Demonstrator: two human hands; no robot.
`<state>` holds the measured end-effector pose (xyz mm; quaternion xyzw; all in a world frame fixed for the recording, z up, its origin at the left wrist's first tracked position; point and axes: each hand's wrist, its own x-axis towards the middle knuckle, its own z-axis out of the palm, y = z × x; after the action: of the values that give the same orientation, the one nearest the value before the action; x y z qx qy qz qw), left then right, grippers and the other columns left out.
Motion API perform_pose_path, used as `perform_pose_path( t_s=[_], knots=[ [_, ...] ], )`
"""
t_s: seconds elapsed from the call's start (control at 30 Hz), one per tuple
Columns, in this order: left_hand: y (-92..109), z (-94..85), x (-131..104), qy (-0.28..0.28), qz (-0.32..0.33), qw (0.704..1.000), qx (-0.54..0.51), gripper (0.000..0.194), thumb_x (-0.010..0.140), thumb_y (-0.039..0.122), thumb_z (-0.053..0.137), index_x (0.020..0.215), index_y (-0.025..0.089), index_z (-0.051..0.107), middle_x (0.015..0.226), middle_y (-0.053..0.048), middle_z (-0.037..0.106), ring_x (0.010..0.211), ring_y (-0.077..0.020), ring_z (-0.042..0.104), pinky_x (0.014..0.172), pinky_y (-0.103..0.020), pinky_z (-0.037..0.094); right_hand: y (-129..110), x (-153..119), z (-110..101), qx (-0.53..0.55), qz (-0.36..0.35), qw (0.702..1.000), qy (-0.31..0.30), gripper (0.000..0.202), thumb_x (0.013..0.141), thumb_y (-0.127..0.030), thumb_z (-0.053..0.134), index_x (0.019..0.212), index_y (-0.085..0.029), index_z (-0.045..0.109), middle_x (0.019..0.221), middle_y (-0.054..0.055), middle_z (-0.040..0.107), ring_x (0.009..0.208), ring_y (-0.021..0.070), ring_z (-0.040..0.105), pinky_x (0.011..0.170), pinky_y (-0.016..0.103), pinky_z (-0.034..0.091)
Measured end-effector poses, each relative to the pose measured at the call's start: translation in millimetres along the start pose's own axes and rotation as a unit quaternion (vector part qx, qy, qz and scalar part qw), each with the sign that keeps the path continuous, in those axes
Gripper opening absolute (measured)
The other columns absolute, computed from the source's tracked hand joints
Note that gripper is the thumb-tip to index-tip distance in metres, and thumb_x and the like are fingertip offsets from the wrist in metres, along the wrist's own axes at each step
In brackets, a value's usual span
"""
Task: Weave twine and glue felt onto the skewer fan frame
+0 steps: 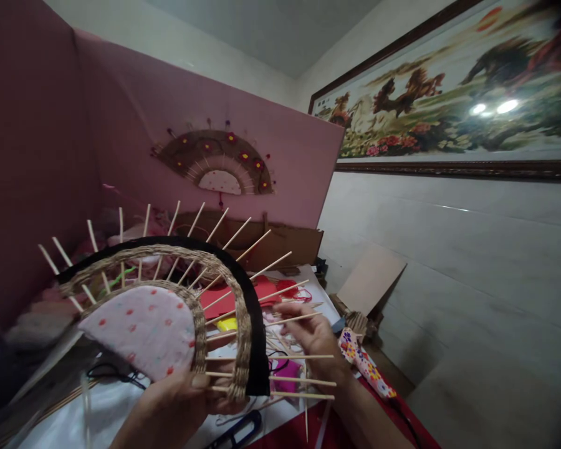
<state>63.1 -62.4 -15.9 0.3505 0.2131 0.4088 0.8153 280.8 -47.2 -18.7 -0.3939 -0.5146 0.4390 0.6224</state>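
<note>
A fan-shaped craft piece (138,327) fills the lower left of the head view, with a white dotted half-disc, bands of woven twine, a black strip and several thin wooden sticks spreading outward. My left hand (182,399) grips its lower right corner, thumb on the front and fingers behind. Behind the sticks at the piece's right side is my right hand (311,333), its fingers bent near the stick ends; whether it pinches anything there is hard to see.
A finished fan (215,162) hangs on the pink panel (299,162). Red felt (257,293), a magenta piece (287,376), loose sticks and a dark-handled tool (238,431) lie on the table. Cardboard (371,277) and a flowered item (367,365) are at the right.
</note>
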Motion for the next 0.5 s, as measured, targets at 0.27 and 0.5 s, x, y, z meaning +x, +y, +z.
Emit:
perform_pose_path(
  t_s=[0.27,0.5],
  knots=[
    [6,1.6,-4,-0.069,0.003,0.998,0.006,0.024,0.069,0.017,0.055,0.082,0.013,0.074,0.089,-0.013,0.071,0.087,-0.0269,0.060,0.083,-0.040,0.041,8,0,20,-0.028,0.029,0.993,-0.114,0.036,0.067,-0.048,0.070,0.082,-0.016,0.065,0.063,0.001,0.060,0.055,0.0118,0.055,0.052,0.023,0.043],
    [5,-6.9,-4,-0.084,0.010,0.995,-0.046,0.031,0.075,0.009,0.045,0.086,0.013,0.074,0.099,-0.011,0.070,0.086,-0.0231,0.060,0.079,-0.037,0.044,18,6,21,-0.043,0.088,0.978,-0.182,0.045,0.072,-0.059,0.058,0.064,-0.015,0.054,0.042,-0.008,0.037,0.034,0.0044,0.028,0.034,0.017,0.022]
  ],
)
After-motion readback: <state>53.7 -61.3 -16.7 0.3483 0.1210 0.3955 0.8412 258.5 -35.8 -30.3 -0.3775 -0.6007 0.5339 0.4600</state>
